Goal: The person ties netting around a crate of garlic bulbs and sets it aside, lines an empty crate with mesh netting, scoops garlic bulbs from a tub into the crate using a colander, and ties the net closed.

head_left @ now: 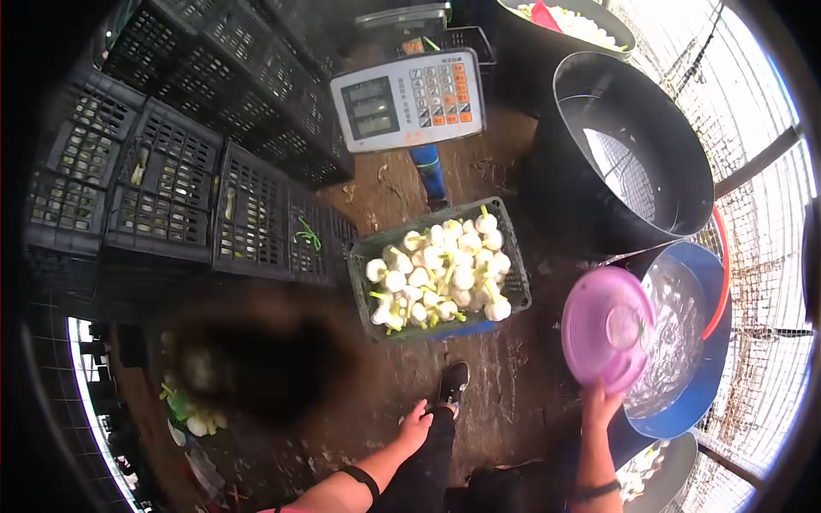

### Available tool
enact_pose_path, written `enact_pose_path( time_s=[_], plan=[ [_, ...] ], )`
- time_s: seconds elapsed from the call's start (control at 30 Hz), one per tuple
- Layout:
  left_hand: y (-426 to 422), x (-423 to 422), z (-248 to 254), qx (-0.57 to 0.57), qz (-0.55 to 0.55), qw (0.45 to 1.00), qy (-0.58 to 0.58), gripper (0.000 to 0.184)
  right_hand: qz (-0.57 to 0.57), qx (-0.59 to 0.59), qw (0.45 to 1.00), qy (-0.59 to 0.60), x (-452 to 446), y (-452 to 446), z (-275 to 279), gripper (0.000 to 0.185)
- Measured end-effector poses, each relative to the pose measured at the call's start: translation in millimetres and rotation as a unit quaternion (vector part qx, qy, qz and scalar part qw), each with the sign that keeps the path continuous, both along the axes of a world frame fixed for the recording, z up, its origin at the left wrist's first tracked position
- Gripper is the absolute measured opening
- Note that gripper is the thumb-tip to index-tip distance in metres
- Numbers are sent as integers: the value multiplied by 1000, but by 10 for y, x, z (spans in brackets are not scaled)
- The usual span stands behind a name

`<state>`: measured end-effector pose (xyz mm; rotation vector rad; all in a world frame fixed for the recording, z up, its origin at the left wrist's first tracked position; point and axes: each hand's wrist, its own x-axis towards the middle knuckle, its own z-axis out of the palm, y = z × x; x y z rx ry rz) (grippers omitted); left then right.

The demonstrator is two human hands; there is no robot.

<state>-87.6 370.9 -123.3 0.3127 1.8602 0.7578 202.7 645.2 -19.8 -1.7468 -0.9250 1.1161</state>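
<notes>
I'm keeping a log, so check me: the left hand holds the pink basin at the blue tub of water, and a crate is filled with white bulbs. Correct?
One slip: the head view shows the right hand, not the left hand, holding the pink basin at the blue tub of water. A crate is filled with white bulbs.

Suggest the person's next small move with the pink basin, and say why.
Perhaps bring the left hand over to steady the pink basin: the right hand alone grips its near edge, the left hand appears empty, and, in this view, the basin overlaps the blue tub holding water.
</notes>
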Motion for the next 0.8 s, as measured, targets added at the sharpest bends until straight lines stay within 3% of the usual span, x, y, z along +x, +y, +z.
enact_pose_path(
  time_s=[0.1,0.2,0.33,0.5,0.57,0.6,0.63,0.7,0.73,0.8],
  plan=[
    [85,142,109,-3,-55,998,34,54,-10,37,999,-17,359,-459,-43,31],
    [372,238,464,-44,-107,993,19,54,3,-69,998,2,478,-828,163,34],
    [470,366,386,-63,-157,985,31,55,-18,-91,996,-1,622,-1181,156,28],
    [668,457,-102,49,-165,979,106,46,-58,-130,989,29,721,-1403,181,27],
    [1077,412,-31,33,-192,978,79,48,-47,-150,987,29,757,-1464,237,29],
    [1524,466,492,42,-236,961,139,51,-59,-151,986,25,775,-1517,208,29],
    [1680,481,326,167,-205,947,182,53,-74,-159,984,17,811,-1608,184,30],
    [2181,482,261,226,-263,880,324,58,-73,-186,979,26,938,-1802,136,30],
    [2439,498,212,247,-254,861,365,60,-39,-218,975,36,1057,-1928,127,29],
    [2836,502,132,179,-281,843,421,66,-55,-244,967,41,1182,-2186,147,30]
  ],
)
